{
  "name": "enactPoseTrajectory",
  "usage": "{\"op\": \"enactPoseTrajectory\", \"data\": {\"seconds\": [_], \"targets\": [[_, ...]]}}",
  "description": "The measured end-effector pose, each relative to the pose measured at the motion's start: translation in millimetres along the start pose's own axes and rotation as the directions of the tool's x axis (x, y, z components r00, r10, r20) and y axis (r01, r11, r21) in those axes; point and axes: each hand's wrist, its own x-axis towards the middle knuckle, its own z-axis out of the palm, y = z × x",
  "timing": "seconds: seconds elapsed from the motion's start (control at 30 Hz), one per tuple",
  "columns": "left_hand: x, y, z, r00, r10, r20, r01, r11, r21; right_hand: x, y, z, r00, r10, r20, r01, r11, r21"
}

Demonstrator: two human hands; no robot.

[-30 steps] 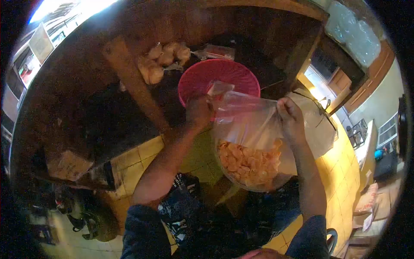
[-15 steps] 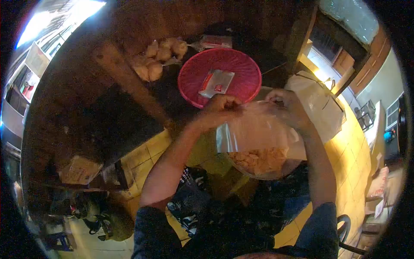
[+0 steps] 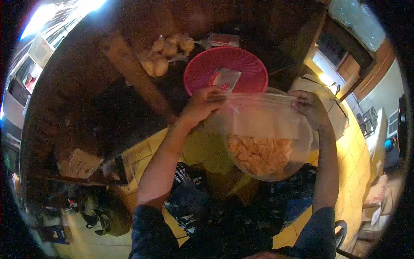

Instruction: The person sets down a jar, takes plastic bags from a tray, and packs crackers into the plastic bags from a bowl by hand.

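Both the left hand [image 3: 203, 104] and right hand [image 3: 311, 108] pinch a clear bag [image 3: 264, 120] by its top. It hangs over a round tub [image 3: 299, 156] of orange chips [image 3: 261, 156], hiding part. The bag's left edge looks blurry.

White lettering [image 3: 180, 179] on the dark printed clothing [image 3: 189, 203]: last line looked like "tion", rest too blurred. Red mark [image 3: 224, 86] on clear packet [image 3: 229, 77], print on cardboard box [image 3: 81, 164]: both unreadable.
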Motion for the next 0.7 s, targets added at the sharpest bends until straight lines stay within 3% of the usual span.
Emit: {"op": "enactPoseTrajectory", "data": {"seconds": [0.03, 0.07, 0.1, 0.13, 0.17, 0.23, 0.27, 0.3, 0.33, 0.4, 0.47, 0.5, 0.57, 0.6, 0.63, 0.67, 0.7], "targets": [[4, -9, 1, 0.992, 0.074, -0.098, -0.062, 0.99, 0.124, -1, -3, 5, 1.0, -0.008, -0.01, 0.008, 1.0, 0.007], [8, -18, 4, 0.994, 0.074, -0.08, -0.065, 0.991, 0.116, -2, -5, 9, 1.0, -0.017, -0.022, 0.017, 1.0, 0.015], [11, -28, 6, 0.918, 0.31, -0.246, -0.195, 0.895, 0.4, -1, -4, 11, 0.999, -0.007, -0.036, 0.007, 1.0, 0.014], [9, -21, 11, 0.763, 0.558, -0.326, -0.233, 0.709, 0.666, 3, -2, 13, 0.997, -0.029, -0.071, 0.026, 0.999, -0.04], [4, -16, 19, 0.769, 0.554, -0.32, -0.237, 0.711, 0.662, 7, -1, 18, 0.993, -0.052, -0.105, 0.042, 0.995, -0.093], [-23, 37, 53, 0.688, 0.682, -0.247, -0.018, 0.357, 0.934, 14, 7, 35, 0.984, -0.085, -0.158, 0.078, 0.996, -0.049], [-23, 37, 67, 0.701, 0.673, -0.237, -0.022, 0.353, 0.935, 15, 10, 48, 0.969, -0.134, -0.207, 0.134, 0.991, -0.014], [-21, 36, 81, 0.844, 0.493, -0.212, -0.219, 0.677, 0.703, 13, 2, 60, 0.969, -0.123, -0.213, 0.125, 0.992, -0.005], [-20, 34, 91, 0.943, 0.322, -0.091, -0.278, 0.905, 0.322, 9, -10, 71, 0.982, -0.081, -0.17, 0.073, 0.996, -0.052], [-19, 29, 99, 0.964, 0.257, -0.07, -0.211, 0.898, 0.386, 3, -16, 90, 0.992, -0.032, -0.119, 0.019, 0.994, -0.108], [-12, 20, 98, 0.976, 0.21, -0.057, -0.162, 0.876, 0.453, 0, -10, 104, 0.95, -0.27, -0.156, 0.292, 0.945, 0.146], [-12, 16, 95, 0.965, 0.258, -0.051, -0.216, 0.888, 0.407, -2, -11, 106, 0.951, -0.265, -0.158, 0.288, 0.947, 0.146], [-9, 6, 96, 0.95, 0.312, -0.034, -0.281, 0.895, 0.347, -6, -13, 103, 0.995, -0.081, -0.062, 0.1, 0.892, 0.441], [-10, 12, 95, 0.977, 0.214, 0.011, -0.212, 0.956, 0.203, -6, -13, 104, 0.995, -0.077, -0.069, 0.1, 0.894, 0.437], [-11, 16, 96, 0.99, 0.12, 0.067, -0.124, 0.99, 0.06, -5, -14, 105, 0.987, -0.122, -0.102, 0.147, 0.941, 0.303], [-10, 17, 96, 0.99, 0.119, 0.07, -0.123, 0.991, 0.057, -4, -15, 105, 0.978, -0.17, -0.124, 0.189, 0.968, 0.166], [-8, 17, 95, 0.985, 0.161, 0.065, -0.166, 0.983, 0.083, -2, -13, 103, 0.978, -0.165, -0.125, 0.185, 0.968, 0.167]]}}
